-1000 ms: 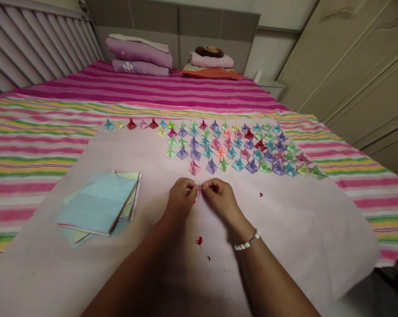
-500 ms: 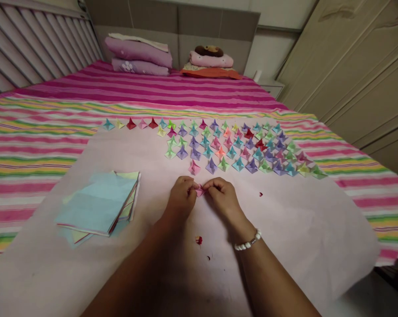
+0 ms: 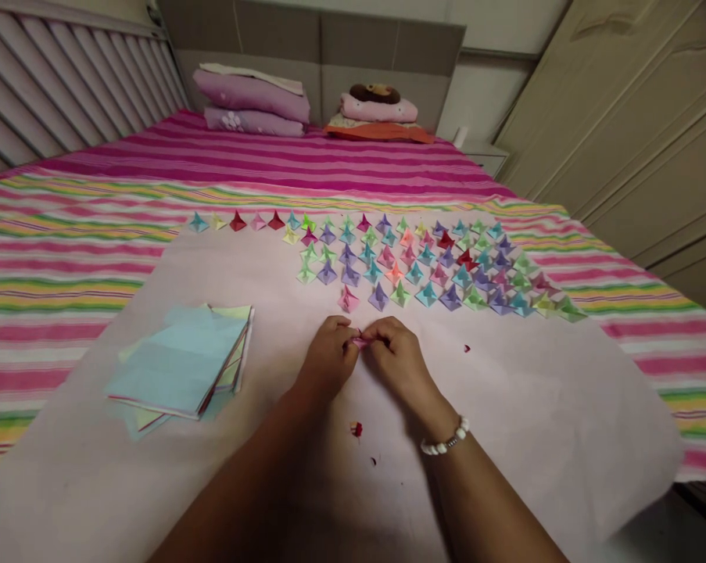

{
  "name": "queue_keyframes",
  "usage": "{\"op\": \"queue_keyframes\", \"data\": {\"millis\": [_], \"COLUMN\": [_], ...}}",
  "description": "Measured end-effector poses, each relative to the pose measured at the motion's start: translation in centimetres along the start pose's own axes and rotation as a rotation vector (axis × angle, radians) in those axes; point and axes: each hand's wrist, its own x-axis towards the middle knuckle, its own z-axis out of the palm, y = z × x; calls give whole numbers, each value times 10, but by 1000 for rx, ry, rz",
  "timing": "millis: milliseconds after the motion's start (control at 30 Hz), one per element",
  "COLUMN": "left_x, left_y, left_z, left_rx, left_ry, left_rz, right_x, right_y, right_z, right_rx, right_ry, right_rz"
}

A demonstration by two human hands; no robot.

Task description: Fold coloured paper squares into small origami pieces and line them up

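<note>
Between my two hands is a small pink folded paper piece [image 3: 361,342], mostly covered by my fingers. My left hand [image 3: 331,356] pinches its left side, thumb and fingers closed. From the right, my right hand [image 3: 395,352] pinches the same piece; a white bead bracelet [image 3: 446,439] circles that wrist. Just beyond my hands stands a finished-looking pink paper figure [image 3: 348,299], at the near left end of several rows of coloured folded paper figures [image 3: 426,294]. All this lies on a large pale sheet [image 3: 540,422].
A stack of coloured paper squares [image 3: 180,363] lies to the left, light blue on top. Small red scraps [image 3: 357,429] lie nearer me, another scrap [image 3: 467,349] to the right. Behind are the striped bedspread [image 3: 48,289], folded purple bedding [image 3: 252,98] and a headboard [image 3: 282,39].
My fingers have closed in on the pink paper, so less of it shows. My left hand has turned slightly and moved nearer my right. The whole view has shifted a little.
</note>
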Motion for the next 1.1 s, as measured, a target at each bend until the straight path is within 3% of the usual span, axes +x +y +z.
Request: {"op": "queue_keyframes", "data": {"millis": [300, 600, 733, 867, 1000, 1100], "left_x": [0, 0, 0, 3, 9, 14], "left_y": [-1, 8, 12, 19, 24, 25], "left_z": [0, -4, -5, -8, -12, -16], "left_rx": [-9, -84, -179, -442, -867, -1261], "left_ry": [-8, -44, -2, 141, 329, 326], "left_rz": [-36, -88, -164, -326, -608, -773], "right_x": [-6, -8, -10, -12, -12, -12], "right_y": [-7, -5, -5, -5, -3, -6], "right_z": [0, 3, 4, 5, 8, 12], "right_rx": [-348, -356, -403, -306, -174, -130], "right_ry": [-13, 25, 34, 89, 218, 268], "right_rz": [-65, -67, -69, -75, -102, -145]}}
